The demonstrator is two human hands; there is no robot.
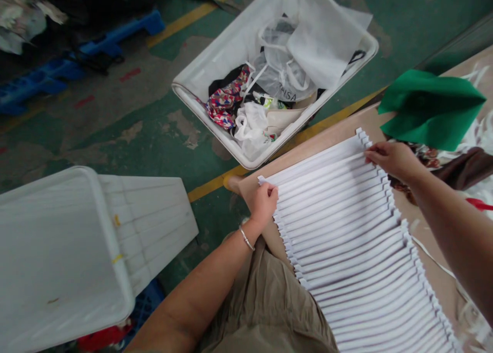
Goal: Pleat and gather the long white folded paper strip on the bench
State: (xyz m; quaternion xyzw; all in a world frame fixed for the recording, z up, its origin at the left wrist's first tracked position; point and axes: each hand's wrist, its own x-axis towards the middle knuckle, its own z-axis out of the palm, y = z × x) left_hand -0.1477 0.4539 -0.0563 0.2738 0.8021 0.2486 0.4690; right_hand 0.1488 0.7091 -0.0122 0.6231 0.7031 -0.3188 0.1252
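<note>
A long row of overlapping white pieces (339, 229) with notched ends lies on a tan tabletop (410, 219) in the head view, in narrow parallel folds. I cannot tell whether they are paper or fabric. My left hand (265, 204) pinches the left end of a white piece near the far end of the row, thumb against fingers. Across from it, my right hand (389, 159) pinches the right end of a piece there, fingers closed. The fingers partly hide the gripped edges.
A white bin (215, 80) holding bags and patterned cloth stands beyond the table. Another white bin (103, 229) is at left. Green folded fabric (427, 109) and loose white strips lie at right. A blue pallet (103, 44) sits on the floor at upper left.
</note>
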